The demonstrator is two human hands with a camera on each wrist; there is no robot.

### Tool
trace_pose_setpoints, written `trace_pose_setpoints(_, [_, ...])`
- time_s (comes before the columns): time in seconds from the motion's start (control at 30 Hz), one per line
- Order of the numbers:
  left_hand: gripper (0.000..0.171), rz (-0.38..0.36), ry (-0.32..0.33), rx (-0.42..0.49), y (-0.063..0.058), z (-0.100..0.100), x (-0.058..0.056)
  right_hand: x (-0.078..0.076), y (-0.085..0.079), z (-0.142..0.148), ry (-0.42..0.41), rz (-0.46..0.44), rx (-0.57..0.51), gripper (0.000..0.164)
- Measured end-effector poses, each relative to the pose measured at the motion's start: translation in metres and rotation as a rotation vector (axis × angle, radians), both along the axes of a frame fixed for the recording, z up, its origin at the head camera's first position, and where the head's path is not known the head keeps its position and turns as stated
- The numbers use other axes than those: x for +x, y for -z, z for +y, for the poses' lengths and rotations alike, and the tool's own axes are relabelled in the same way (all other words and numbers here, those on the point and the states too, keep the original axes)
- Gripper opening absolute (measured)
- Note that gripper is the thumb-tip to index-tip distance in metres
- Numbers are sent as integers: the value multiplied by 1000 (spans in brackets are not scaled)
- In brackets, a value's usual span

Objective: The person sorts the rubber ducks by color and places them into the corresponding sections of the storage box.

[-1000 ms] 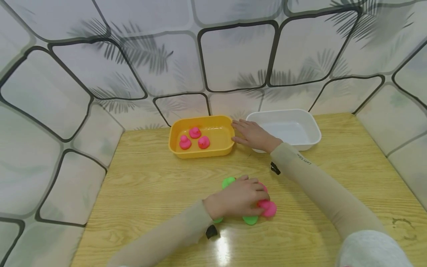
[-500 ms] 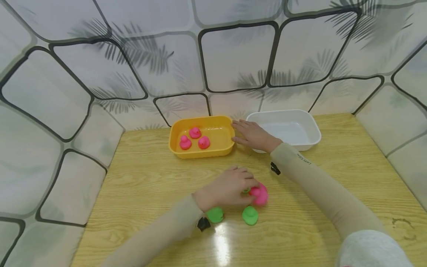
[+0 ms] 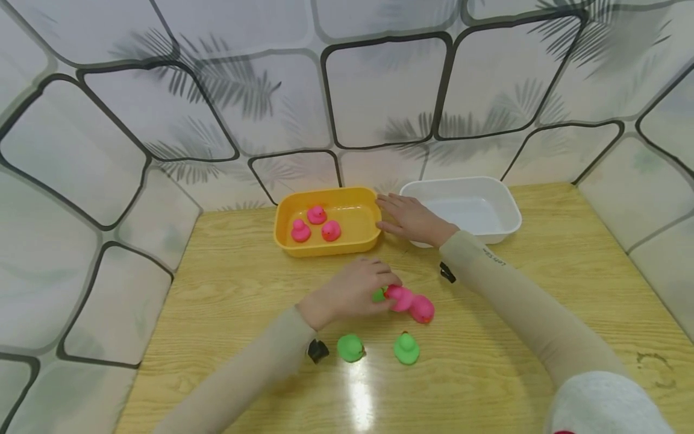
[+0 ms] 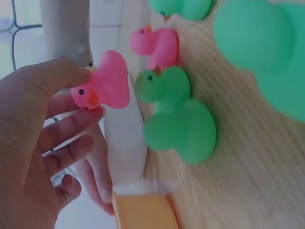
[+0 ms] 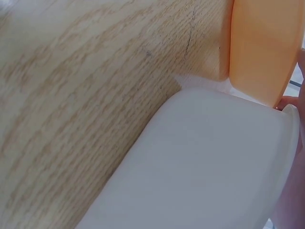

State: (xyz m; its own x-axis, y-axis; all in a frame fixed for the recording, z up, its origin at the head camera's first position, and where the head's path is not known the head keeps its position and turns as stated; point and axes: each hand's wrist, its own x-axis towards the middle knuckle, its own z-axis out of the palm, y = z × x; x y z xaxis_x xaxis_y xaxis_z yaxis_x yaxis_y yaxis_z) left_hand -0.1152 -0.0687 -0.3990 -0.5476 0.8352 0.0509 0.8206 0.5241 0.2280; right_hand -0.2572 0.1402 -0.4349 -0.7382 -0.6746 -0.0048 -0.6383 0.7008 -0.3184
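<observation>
Thumb and fingertips of my left hand (image 3: 352, 292) pinch a pink rubber duck (image 4: 112, 81), lifted off the table in the left wrist view. A second pink rubber duck (image 3: 422, 309) sits just beyond it. Two green rubber ducks, one nearer (image 3: 350, 348) and one to its right (image 3: 406, 348), stand in front of the hand; another green duck (image 3: 378, 295) is partly hidden behind the fingers. My right hand (image 3: 414, 220) lies with extended fingers at the right rim of the yellow tub (image 3: 328, 248), its palm over the left end of the white tub (image 3: 501, 235).
Three pink ducks sit in the yellow tub, one at the back (image 3: 317, 215). The white tub holds nothing visible. Both tubs stand at the back of the wooden table (image 3: 233, 289), close to the patterned wall (image 3: 282, 108).
My left hand has drawn back from over the cluster, up and to the left, with a pink duck in its fingertips. More green ducks now show. The right hand has stayed put.
</observation>
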Motion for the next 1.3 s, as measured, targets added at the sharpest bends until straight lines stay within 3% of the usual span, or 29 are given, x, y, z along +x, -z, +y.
trace_pose_setpoints(0.17, [29, -10, -45, 16, -1, -10, -11, -1, 1, 0, 4, 7, -6, 68])
trace_pose_setpoints(0.3, [28, 34, -69, 52, 0, -20, -22, -2, 2, 0, 3, 12, -8, 68])
trace_pose_setpoints(0.57, [29, 53, -174, 72, -13, -49, -40, 1, -2, 0, 1, 6, -4, 67])
trace_pose_setpoints(0.9, [23, 100, -222, 169, -20, -90, -63, 1, -3, -1, 9, -16, -19, 67])
trace_pose_setpoints(1.3, [37, -11, -386, 151, -13, -127, -82, 8, -6, -2, 36, -48, -2, 75])
